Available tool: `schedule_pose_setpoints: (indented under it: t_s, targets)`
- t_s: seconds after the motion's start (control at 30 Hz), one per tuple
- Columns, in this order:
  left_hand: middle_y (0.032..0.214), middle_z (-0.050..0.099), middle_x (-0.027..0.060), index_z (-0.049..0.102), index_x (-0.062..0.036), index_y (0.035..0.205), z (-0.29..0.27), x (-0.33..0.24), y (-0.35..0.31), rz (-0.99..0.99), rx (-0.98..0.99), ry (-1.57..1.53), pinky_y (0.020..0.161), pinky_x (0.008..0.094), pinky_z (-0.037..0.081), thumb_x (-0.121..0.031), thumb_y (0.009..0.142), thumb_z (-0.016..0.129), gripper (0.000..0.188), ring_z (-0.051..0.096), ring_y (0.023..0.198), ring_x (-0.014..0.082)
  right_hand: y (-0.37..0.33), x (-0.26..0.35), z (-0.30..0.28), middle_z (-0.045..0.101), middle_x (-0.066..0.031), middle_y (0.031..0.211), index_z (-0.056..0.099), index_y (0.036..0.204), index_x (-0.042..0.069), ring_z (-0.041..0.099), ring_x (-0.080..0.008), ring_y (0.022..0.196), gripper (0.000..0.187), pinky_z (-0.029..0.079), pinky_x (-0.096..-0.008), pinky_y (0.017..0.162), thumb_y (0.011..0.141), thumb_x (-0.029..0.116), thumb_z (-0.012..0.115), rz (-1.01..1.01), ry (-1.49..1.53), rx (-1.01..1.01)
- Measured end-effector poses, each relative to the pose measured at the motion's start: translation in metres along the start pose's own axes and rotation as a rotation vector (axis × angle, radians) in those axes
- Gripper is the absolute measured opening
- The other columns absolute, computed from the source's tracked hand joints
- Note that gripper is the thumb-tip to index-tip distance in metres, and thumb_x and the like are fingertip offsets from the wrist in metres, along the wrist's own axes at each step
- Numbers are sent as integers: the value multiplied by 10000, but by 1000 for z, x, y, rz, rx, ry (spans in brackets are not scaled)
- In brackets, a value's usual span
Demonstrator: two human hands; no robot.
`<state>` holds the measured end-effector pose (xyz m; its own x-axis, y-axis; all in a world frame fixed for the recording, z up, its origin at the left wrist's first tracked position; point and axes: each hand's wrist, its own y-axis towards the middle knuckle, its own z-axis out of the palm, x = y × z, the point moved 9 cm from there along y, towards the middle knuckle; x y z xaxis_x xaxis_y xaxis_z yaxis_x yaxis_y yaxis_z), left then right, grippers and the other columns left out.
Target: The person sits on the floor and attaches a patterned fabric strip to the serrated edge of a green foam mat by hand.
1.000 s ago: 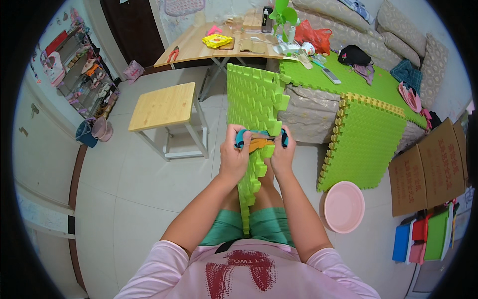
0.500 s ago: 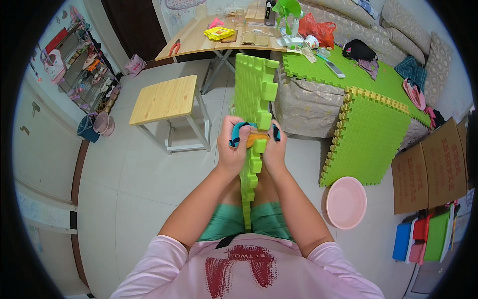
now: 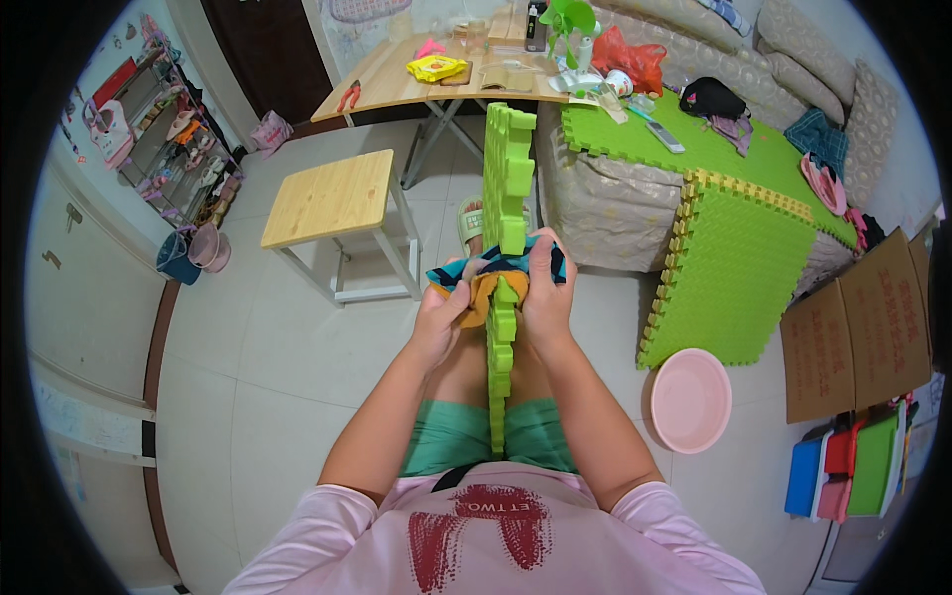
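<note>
A green foam floor mat (image 3: 507,178) with a toothed interlocking edge stands upright on its side in front of me, its lower end between my legs. Draped across its top edge is a cloth (image 3: 483,291), patterned blue and black with an orange part. My left hand (image 3: 442,309) pinches the cloth's left end, beside the mat. On the other side, my right hand (image 3: 545,293) grips the cloth's right end, thumb on top, close against the mat. The cloth hides the part of the edge under it.
A stack of green mats with yellow edges (image 3: 734,268) leans against the covered seat at right. Nearby are a pink basin (image 3: 691,400) and a cardboard box (image 3: 843,332). A wooden stool (image 3: 332,198) stands left, before the folding table (image 3: 397,69).
The mat has turned more edge-on. My left hand has drawn away from it to the left and down, spreading the cloth and showing more of its orange part.
</note>
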<state>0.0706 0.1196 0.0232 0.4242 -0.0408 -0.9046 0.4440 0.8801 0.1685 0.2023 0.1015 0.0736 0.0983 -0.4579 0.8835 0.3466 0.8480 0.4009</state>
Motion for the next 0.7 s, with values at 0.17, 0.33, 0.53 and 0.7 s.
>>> schedule_pose_setpoints:
  t_s: [0.17,0.33,0.53,0.7]
  targets:
    - [1269,451,65,330,-45,1323,-21,44,-9,-87,-78,-173,999,302,271,-431,936,377,549,385,1193,171,-6,-3,3,519,-67,967,459,1062,16,485,-172,915,586,378,-295,838,828,548,532,0,14,109]
    - [1401,286,98,238,-6,1373,-43,113,-12,-161,-13,10,1077,305,195,-304,986,209,489,259,1302,197,-45,-75,-14,324,-139,1351,208,1377,-4,350,-228,1236,840,272,-325,1021,806,462,612,106,326,244]
    - [1389,273,76,221,-24,1377,-21,106,0,-140,-40,45,1054,268,231,-249,990,238,449,287,1272,183,-70,-136,-8,420,-108,1238,287,1319,10,387,-189,1160,468,290,-282,989,931,244,403,236,-128,110]
    - [1307,364,64,284,-41,1342,2,88,-5,-134,-19,-179,1011,275,297,-249,972,324,426,373,1192,169,-72,-105,8,433,-155,1228,330,1289,-6,395,-242,1170,447,294,-305,989,944,278,351,23,-162,87]
